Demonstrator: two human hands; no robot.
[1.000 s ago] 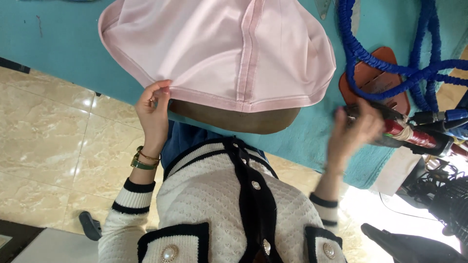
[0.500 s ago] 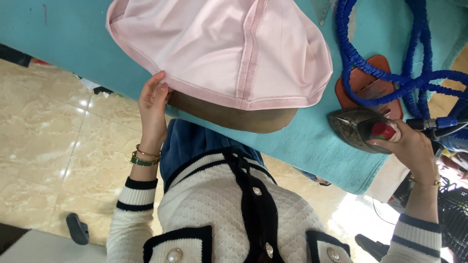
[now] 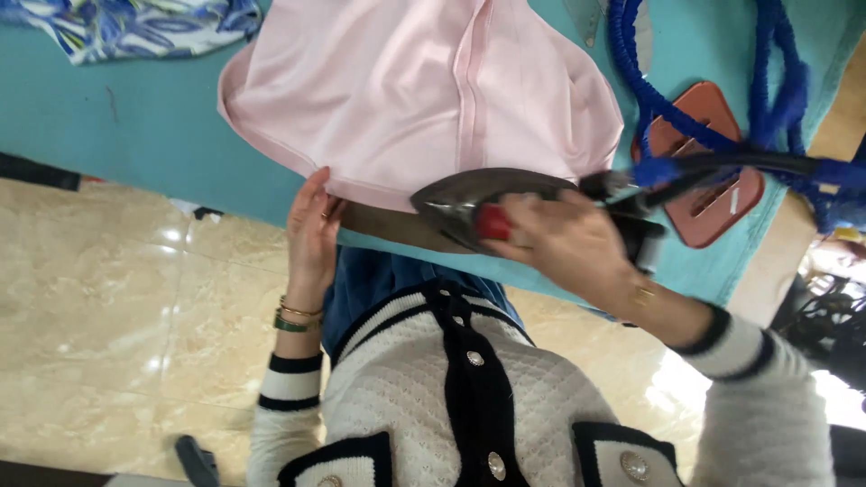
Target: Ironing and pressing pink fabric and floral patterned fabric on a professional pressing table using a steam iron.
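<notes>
A pale pink garment (image 3: 424, 99) lies spread over a rounded pad at the near edge of a teal ironing table (image 3: 135, 135). My left hand (image 3: 313, 230) rests with fingers on the garment's near hem, pinning it against the pad. My right hand (image 3: 564, 243) grips the handle of a dark metal steam iron (image 3: 474, 200) with a red button. The iron's sole hovers at the garment's lower edge, pointing left.
A red-brown iron rest (image 3: 708, 162) sits on the table to the right, with a blue braided hose (image 3: 695, 117) looping over it. A blue and white patterned cloth (image 3: 135, 27) lies at the far left. Beige marble floor (image 3: 108, 316) lies below.
My right hand has carried the iron from beside the rest on the right leftwards onto the garment's near edge. My left hand has stayed on the hem.
</notes>
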